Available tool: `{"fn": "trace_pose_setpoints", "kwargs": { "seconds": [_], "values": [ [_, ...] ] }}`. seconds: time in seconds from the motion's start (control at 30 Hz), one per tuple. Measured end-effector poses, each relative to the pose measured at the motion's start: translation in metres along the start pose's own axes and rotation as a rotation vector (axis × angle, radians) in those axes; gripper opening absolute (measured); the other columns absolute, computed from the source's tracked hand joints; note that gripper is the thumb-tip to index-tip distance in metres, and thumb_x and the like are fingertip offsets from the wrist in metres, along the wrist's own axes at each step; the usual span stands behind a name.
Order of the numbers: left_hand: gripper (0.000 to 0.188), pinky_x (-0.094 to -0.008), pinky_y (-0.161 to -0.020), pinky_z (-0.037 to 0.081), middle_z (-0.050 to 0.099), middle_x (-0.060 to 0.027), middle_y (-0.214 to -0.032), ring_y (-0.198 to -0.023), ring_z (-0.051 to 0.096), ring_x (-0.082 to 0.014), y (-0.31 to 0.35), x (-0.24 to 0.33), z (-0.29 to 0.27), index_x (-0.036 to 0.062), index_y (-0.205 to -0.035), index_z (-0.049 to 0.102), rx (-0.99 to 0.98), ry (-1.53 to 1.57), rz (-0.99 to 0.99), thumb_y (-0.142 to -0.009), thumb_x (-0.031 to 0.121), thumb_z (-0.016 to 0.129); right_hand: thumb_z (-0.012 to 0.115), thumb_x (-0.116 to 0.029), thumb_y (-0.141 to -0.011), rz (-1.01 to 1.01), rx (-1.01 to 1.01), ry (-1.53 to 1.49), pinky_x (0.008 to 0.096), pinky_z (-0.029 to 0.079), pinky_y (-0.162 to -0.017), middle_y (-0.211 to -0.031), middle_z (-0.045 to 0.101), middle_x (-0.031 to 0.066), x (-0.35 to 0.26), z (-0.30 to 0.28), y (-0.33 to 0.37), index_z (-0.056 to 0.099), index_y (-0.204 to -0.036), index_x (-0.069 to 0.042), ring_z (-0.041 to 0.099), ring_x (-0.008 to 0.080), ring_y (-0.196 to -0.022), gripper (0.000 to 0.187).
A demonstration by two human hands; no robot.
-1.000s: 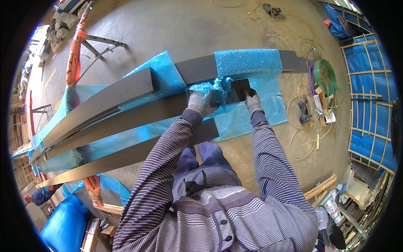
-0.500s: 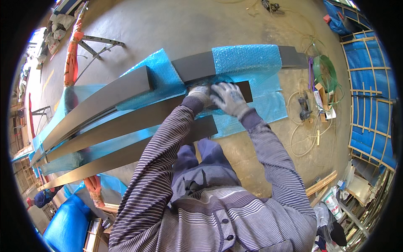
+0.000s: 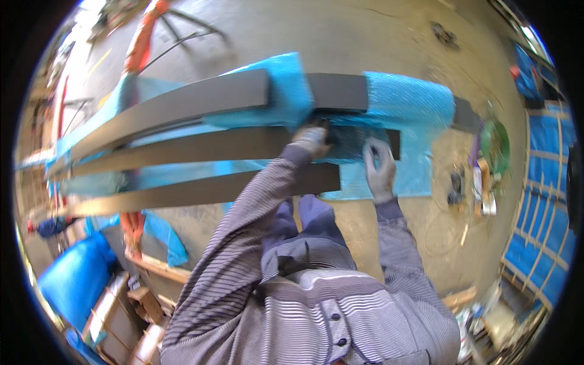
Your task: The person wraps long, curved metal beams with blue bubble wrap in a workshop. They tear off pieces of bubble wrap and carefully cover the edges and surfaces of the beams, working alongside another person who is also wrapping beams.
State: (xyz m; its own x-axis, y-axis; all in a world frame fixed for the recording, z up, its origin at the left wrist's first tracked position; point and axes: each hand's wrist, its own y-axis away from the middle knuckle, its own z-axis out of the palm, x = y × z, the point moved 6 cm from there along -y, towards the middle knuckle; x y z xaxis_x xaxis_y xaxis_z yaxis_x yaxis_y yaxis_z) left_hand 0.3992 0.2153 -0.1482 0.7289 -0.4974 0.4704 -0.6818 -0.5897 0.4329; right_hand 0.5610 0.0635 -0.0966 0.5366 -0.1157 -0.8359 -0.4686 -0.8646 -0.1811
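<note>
Three long dark beams lie side by side in front of me. My left hand (image 3: 312,140), in a grey glove, is closed over the wrapped part of the middle beam (image 3: 219,145); its fingertips are blurred and partly hidden. Around that beam sits a dark, see-through patch of blue bubble wrap (image 3: 350,144). My right hand (image 3: 381,173), also gloved, is near the beam's right end. Its thumb and fingers curl together in a pinch at the wrap; what they hold is too small to make out. The far beam (image 3: 337,91) carries more bubble wrap (image 3: 410,97). The near beam (image 3: 243,190) ends beside my knees.
Orange-wrapped trestles (image 3: 139,42) support the beams on the left. To the right on the floor are a green coil (image 3: 494,148), a black tool (image 3: 455,185) and an open carton (image 3: 485,182). A blue bundle (image 3: 76,274) and wooden pieces lie at the lower left.
My right hand has moved away from my left, rightward and nearer to me, and its spread fingers have curled into a pinch. My left hand stays on the middle beam. The whole view has shifted.
</note>
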Motion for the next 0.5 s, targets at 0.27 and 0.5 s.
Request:
{"fn": "trace_pose_setpoints", "kwargs": {
  "seconds": [0.27, 0.5],
  "values": [
    [0.080, -0.0487, -0.104, 0.043, 0.054, -0.0194, -0.132, -0.123, 0.053, -0.0390, 0.029, 0.018, -0.007, 0.0047, -0.140, 0.050, 0.227, -0.122, 0.189, -0.075, 0.040, 0.079, 0.077, -0.028, -0.086, 0.480, -0.431, -0.122, 0.0417, 0.047, -0.099, -0.121, 0.067, 0.0181, 0.141, 0.118, 0.112, 0.061, -0.123, 0.006, 0.062, 0.0294, -0.111, 0.052],
    [0.081, -0.0521, -0.114, 0.035, 0.049, -0.0180, -0.141, -0.134, 0.045, -0.0390, 0.105, 0.026, -0.004, 0.0082, -0.142, 0.049, 0.508, 0.007, 0.308, -0.072, 0.034, 0.081, 0.073, -0.021, -0.088, 0.437, -0.442, -0.142, 0.0398, 0.050, -0.084, -0.106, 0.070, 0.0145, 0.166, 0.118, 0.124, 0.064, -0.109, 0.006, 0.063, 0.0267, -0.091, 0.036]
  ]
}}
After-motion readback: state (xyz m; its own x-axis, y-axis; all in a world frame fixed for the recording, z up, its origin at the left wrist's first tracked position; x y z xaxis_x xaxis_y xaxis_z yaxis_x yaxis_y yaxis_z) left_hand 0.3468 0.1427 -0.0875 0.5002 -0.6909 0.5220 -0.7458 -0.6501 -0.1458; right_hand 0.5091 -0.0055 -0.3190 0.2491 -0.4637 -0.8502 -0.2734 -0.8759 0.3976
